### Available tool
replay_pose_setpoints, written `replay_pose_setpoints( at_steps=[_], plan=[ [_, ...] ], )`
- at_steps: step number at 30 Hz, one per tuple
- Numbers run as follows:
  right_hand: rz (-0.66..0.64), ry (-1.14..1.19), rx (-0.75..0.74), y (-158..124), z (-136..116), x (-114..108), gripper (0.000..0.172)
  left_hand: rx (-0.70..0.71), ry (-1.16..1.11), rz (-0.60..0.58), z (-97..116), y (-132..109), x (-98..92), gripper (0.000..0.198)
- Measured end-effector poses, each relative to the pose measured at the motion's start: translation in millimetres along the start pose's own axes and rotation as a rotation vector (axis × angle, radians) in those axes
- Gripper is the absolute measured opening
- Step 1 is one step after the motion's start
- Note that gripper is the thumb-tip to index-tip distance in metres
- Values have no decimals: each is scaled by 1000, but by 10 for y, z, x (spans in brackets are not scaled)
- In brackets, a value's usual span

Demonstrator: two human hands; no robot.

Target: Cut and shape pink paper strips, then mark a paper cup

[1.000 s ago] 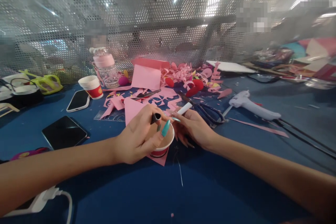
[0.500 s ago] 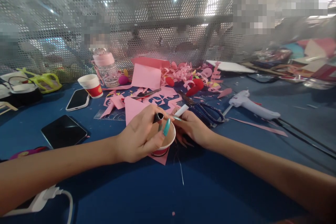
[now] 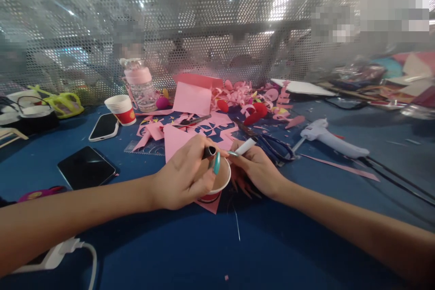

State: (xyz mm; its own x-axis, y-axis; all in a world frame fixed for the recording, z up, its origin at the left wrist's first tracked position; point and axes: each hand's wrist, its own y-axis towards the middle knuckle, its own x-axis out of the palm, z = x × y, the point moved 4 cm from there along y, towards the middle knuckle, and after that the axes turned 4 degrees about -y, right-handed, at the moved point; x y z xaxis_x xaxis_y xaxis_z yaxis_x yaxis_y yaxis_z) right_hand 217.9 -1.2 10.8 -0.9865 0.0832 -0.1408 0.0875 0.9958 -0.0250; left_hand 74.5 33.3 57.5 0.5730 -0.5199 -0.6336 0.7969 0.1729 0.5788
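My left hand (image 3: 185,174) is closed around a black marker-like tube (image 3: 210,151), its round end facing up. That hand lies over a white-rimmed paper cup (image 3: 224,174), with fingers across the mouth. The cup's red side shows low down, above a sheet of pink paper (image 3: 212,206). My right hand (image 3: 260,167) is closed at the cup's right, pinching a short white stick (image 3: 246,146) that slants up to the right. The fingertips of both hands meet above the rim. What the lower fingers of my right hand touch is in shadow.
Scissors (image 3: 277,147) and a hot glue gun (image 3: 335,140) with its cord lie to the right. Behind are pink paper scraps (image 3: 217,122). On the left are two phones (image 3: 86,167), stacked cups (image 3: 121,109) and a bottle (image 3: 138,84). Perforated metal (image 3: 204,18) rises behind.
The white stick in my right hand has tipped further to the right. My right hand has shifted slightly right. The whole view has moved a little; the left hand keeps its grip.
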Motion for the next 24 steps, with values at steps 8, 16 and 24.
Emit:
replay_pose_setpoints(
  at_steps=[8,16,24],
  plan=[
    [28,-51,19,-79,7,-45,25,-22,27,-3,-1,-4,1,15],
    [4,-67,8,-131,20,-39,24,-12,17,-8,-7,-3,4,19],
    [115,69,-32,-45,-11,-102,24,5,23,4,0,-11,4,19]
  ],
)
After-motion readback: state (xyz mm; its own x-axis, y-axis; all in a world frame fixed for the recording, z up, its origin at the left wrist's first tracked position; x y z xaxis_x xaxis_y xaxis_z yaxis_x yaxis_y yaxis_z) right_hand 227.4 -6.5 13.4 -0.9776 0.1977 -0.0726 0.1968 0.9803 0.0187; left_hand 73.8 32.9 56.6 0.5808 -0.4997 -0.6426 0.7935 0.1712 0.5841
